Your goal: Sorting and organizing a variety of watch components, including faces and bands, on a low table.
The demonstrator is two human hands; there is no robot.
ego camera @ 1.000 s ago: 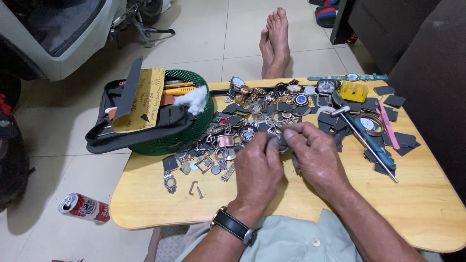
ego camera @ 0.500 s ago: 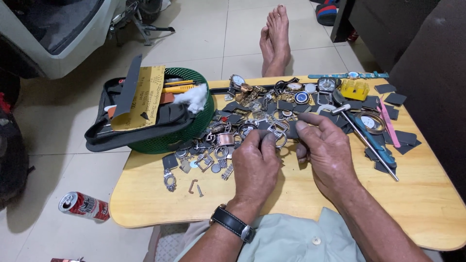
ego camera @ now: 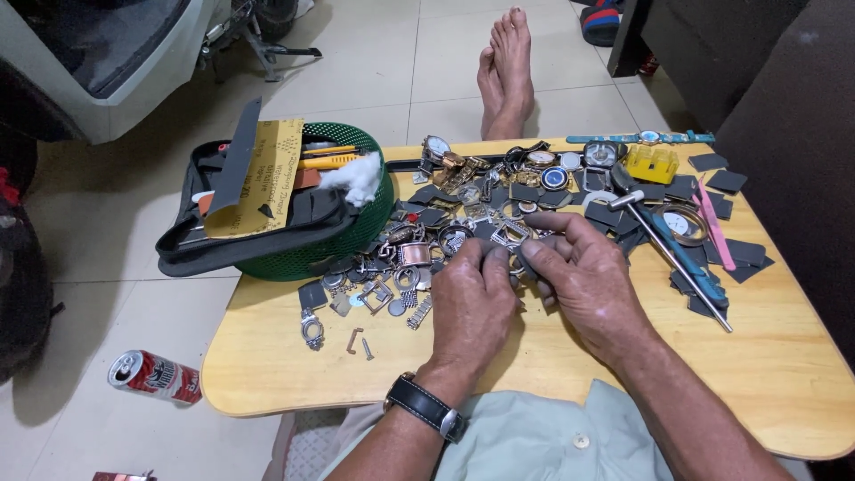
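Your left hand (ego camera: pixel 472 294) and right hand (ego camera: pixel 583 272) meet fingertip to fingertip, pinching a small dark metal watch part (ego camera: pixel 515 258) just above the pale wooden table (ego camera: pixel 784 356). Beyond your knuckles lies a glinting heap of metal watch parts (ego camera: pixel 445 236), a slim hammer (ego camera: pixel 672 254), and a green woven basket (ego camera: pixel 356 240).

- A low, light wooden table (ego camera: pixel 294 374) with rounded corners stands on a pale tiled floor (ego camera: pixel 125 232).
- A round green plastic basket (ego camera: pixel 356 233) sits at the table's far left corner, under a black fabric pouch (ego camera: pixel 267 233), yellow sandpaper (ego camera: pixel 263 178) and white cotton wool (ego camera: pixel 354 171).
- A small metal hammer (ego camera: pixel 670 256) lies toward the right, beside a pink plastic stick (ego camera: pixel 714 224).
- A yellow plastic block (ego camera: pixel 652 163) rests near the far edge.
- A red drink can (ego camera: pixel 153 378) lies on the floor.
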